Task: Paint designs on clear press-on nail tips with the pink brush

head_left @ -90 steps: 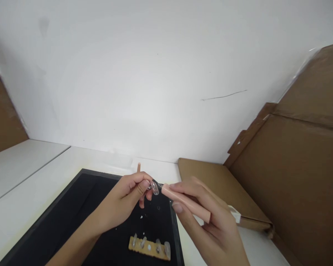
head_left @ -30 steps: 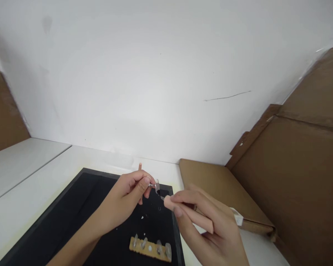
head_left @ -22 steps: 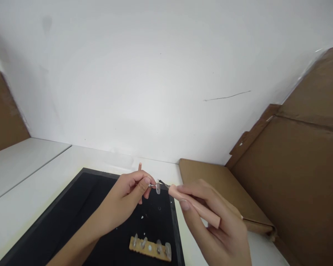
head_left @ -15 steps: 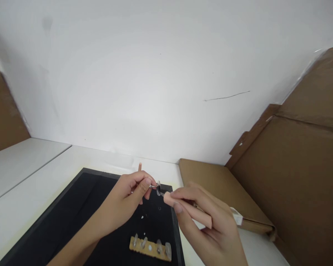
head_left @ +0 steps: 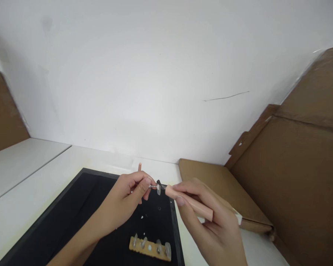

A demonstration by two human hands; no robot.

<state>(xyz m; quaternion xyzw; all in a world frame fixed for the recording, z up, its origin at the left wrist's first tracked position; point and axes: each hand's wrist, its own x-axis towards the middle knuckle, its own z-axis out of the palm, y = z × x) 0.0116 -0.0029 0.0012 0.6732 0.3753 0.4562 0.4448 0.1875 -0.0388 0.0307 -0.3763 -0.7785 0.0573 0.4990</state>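
The left hand (head_left: 131, 190) is over the far right part of the black mat (head_left: 80, 199), pinching a thin silvery stem (head_left: 153, 187) between thumb and forefinger. At the stem's end, above the mat's far right corner, is a small clear curved piece (head_left: 159, 191). The right hand (head_left: 212, 216), just beyond the mat's right edge, grasps a peach-coloured handle (head_left: 191, 204) that slants toward the mat; its dark tip (head_left: 159, 182) overlaps the upper end of the clear piece, though whether they touch I cannot tell. A peach-coloured rod (head_left: 140, 167) rises behind the left hand, past the mat's far edge; its lower part is hidden.

On the mat's near right part lies a yellowish strip (head_left: 155, 254) bearing four clear pieces (head_left: 159, 245) and a pale dot. White specks (head_left: 142, 217) lie on the mat beyond the strip. Right of the mat, a flat cardboard box (head_left: 211, 188) rests on the white tabletop (head_left: 24, 188).
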